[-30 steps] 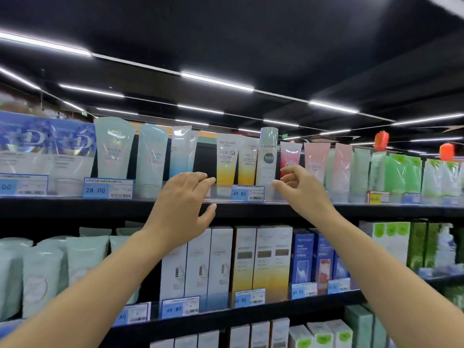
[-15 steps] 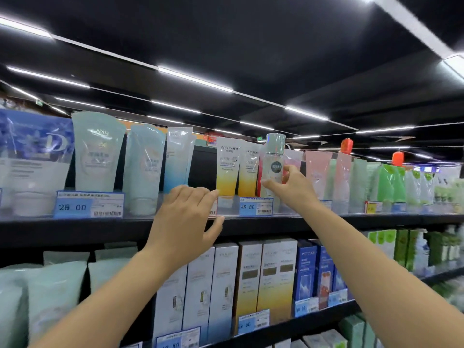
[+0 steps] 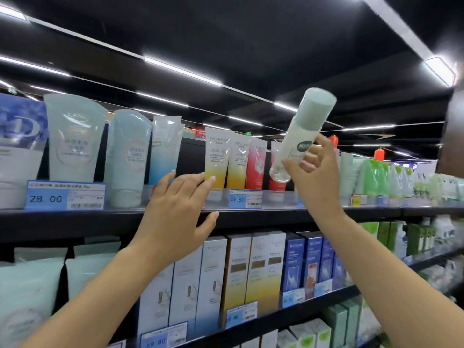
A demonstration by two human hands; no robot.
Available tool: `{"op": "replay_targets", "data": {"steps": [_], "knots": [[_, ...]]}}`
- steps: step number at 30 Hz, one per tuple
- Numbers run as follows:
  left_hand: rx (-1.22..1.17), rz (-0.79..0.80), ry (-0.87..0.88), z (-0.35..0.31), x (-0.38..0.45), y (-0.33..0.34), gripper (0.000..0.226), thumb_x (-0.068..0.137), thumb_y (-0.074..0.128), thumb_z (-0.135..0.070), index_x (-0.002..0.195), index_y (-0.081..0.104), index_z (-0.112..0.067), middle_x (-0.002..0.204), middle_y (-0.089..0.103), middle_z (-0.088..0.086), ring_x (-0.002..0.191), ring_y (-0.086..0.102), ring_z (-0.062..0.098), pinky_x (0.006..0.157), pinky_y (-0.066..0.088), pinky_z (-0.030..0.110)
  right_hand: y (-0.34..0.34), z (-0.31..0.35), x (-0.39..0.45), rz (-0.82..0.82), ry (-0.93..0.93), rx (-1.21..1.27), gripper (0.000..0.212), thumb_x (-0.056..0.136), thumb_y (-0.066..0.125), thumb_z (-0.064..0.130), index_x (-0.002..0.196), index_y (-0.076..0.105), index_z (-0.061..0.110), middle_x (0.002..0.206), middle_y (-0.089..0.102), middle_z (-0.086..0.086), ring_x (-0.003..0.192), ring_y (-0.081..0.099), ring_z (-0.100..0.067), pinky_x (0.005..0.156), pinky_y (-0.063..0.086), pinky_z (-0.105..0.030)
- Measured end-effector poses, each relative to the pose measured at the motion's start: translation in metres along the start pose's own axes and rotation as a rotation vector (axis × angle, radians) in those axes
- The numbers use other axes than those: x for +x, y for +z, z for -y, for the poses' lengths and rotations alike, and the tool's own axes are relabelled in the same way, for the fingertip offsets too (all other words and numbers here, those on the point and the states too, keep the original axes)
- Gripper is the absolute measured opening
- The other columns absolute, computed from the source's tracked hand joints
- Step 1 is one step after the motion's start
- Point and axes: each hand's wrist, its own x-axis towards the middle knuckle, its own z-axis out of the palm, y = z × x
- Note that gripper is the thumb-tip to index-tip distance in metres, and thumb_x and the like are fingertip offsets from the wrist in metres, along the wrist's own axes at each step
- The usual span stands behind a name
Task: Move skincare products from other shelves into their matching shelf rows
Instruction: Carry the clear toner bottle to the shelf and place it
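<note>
Head view is blurring label print; right hand [image 3: 316, 177] is pinching the tilted clear toner bottle [image 3: 302, 136] low down, left hand [image 3: 175, 217] hovering, fingers straight.

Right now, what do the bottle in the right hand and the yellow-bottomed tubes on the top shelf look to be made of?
The bottle, gripped by the right hand: clear glossy plastic or glass, since pale liquid shows through; which one cannot be told. Its cap looks matte mint plastic. The yellow-bottomed tubes: soft glossy plastic, judging by flat crimped tops and sheen.
</note>
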Motion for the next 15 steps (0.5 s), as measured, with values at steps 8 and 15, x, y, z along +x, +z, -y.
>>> {"op": "replay_targets", "data": {"steps": [8,15], "knots": [[-0.255,-0.100,0.090,-0.110,0.020,0.016,0.055,0.087,0.048,-0.043,0.133,0.051,-0.013,0.130,0.055,0.003,0.122,0.047,0.020,0.109,0.028,0.034,-0.138,-0.001,-0.049,0.023,0.078,0.016,0.041,0.076,0.075,0.010,0.098,0.048,0.032,0.095,0.063,0.011,0.084,0.065,0.002,0.072,0.052,-0.013],[-0.454,-0.032,0.177,-0.270,0.034,0.092,0.051,0.085,0.052,-0.038,0.128,0.056,-0.011,0.124,0.059,0.004,0.115,0.053,0.022,0.106,0.033,0.037,-0.293,-0.059,-0.109,0.103,0.240,-0.171,0.046,0.073,0.077,0.013,0.102,0.047,0.031,0.083,0.061,0.027,0.073,0.060,0.008,0.058,0.044,-0.008]]}}
